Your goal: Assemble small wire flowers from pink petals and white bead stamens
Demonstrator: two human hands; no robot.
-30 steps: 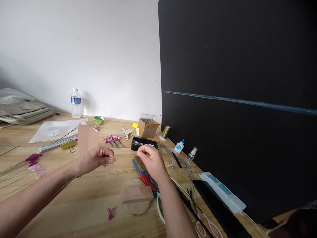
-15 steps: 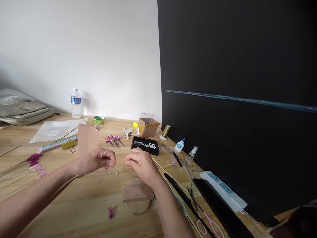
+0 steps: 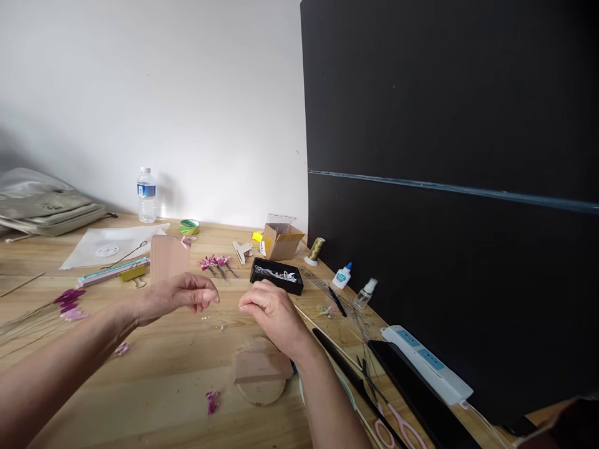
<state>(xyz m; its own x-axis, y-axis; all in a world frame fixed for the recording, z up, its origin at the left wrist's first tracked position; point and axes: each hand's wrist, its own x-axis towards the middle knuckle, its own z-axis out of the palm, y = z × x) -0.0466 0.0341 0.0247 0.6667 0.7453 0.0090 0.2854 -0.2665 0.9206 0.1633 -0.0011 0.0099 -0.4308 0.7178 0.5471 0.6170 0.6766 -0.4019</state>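
Observation:
My left hand [image 3: 180, 298] hovers over the wooden table [image 3: 140, 386], its fingers curled and pinched together at the tips. A hand's width to its right, my right hand [image 3: 269, 312] is closed in a pinch. A thin wire [image 3: 228, 310] runs between the two pinches, faint against the wood. A small bead or two lies on the table just below them [image 3: 219, 325]. Behind my right hand sits a black tray [image 3: 276, 275] of small silvery parts. A wooden block on a round wooden disc [image 3: 261, 374] lies in front of my right wrist.
Pink petal pieces on wires [image 3: 70, 302] lie at the left, small pink flowers [image 3: 214, 262] further back. A water bottle [image 3: 146, 194], green tape [image 3: 189, 227], cardboard box [image 3: 281, 241], gold thread spool [image 3: 315, 249], glue bottle [image 3: 342, 275], power strip [image 3: 427, 363] and pink scissors [image 3: 397, 427] stand around. A black board [image 3: 444, 156] walls the right.
My right hand has drawn left from the black tray toward my left hand and now covers the brush it was above. The left hand has barely shifted.

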